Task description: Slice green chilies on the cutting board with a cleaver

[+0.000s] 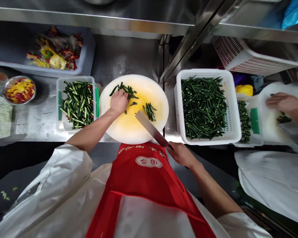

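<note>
A round white cutting board [109, 122], stained yellow in its middle, lies in front of me. My left hand [119, 100] is on its upper left part, fingers curled down over some dark green chili peppers [126, 88]; the fingertips are partly hidden. My right hand [180, 152] grips a cleaver [151, 129] by its dark handle near the board's lower right edge. The blade points up and left over the board, its tip just below a small pile of chili peppers [150, 111]. A few short pieces lie between the two piles.
Left of the board stands a clear tub [76, 104] of cut green chilies. A white basket [203, 105] of whole chilies is on the right. A metal bowl [19, 90], a grey bin [88, 49] of pepper scraps and a co-worker's hand [284, 102] are farther out. A steel shelf [139, 24] overhangs the back.
</note>
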`<state>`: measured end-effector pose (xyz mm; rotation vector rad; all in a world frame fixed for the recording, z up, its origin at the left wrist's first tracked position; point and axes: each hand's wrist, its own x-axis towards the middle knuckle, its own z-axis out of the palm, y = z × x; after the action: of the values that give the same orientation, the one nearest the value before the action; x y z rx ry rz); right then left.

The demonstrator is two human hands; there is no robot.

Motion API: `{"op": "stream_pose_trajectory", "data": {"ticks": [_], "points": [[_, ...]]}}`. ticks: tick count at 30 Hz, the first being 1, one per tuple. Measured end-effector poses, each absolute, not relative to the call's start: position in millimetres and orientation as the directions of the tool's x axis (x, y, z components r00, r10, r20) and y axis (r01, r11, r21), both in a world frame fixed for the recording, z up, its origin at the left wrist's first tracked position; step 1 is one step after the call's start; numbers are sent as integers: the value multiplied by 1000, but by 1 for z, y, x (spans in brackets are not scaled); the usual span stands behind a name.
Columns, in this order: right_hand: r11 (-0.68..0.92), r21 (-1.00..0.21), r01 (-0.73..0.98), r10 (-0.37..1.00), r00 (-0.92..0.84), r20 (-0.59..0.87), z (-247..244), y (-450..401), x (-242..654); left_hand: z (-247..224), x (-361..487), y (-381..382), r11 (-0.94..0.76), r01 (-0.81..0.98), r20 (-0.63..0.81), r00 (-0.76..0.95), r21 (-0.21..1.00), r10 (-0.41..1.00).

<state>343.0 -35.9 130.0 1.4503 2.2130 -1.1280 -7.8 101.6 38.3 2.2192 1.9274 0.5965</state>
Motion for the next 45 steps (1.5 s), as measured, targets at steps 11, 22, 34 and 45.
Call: {"op": "stream_pose_trajectory", "data": {"ticks": [11,22,34,45], "points": [[-25,-443,896,775,-262,-575,104,-31,337,64,-15,103,-10,824,111,-64,566,992],[46,-382,923,757,-282,-590,119,-25,329,12,44,15,-540,717,189,513,442,837],[138,-440,887,624,-423,-657,148,-19,345,1,34,15,-571,632,251,526,524,813],[153,-366,918,578,-384,-720,154,-15,339,0,35,16,-551,611,243,515,569,822]]}}
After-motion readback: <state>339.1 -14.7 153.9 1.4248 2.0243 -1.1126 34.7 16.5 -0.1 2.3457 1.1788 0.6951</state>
